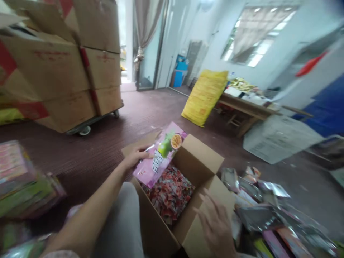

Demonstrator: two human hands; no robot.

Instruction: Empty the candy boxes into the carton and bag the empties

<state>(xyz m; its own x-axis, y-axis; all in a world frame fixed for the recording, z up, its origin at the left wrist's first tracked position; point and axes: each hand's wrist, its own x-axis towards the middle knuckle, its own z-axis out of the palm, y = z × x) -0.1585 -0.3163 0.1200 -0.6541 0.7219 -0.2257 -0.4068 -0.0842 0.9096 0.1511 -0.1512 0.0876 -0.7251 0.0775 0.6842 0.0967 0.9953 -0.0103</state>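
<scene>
My left hand [137, 156] grasps a pink pouch [161, 154] by its lower left edge, with the fingers closed on it, and holds it tilted above the open cardboard box [200, 161], over the left rim. The pouch shows a green fruit and a cut passion fruit in print (the white letters are too blurred to read). Inside the box lie many small red sweets [170, 193], which fill it to about the middle. My right hand [217, 225] is released, the fingers spread, and holds nothing; it is over the near right flap of the box, but I cannot tell if it really touches the cardboard. Just to the right of the box there is a loose pile of pouches [264, 211], silver and pink, on the floor [107, 143]. At my left side is a stack of packets [18, 179], blurred. Farther away stand big cartons [61, 68] on a wheeled cart, a yellow sack [205, 95] which leans near a wooden tabletop [245, 105], and a white carton [279, 138].
</scene>
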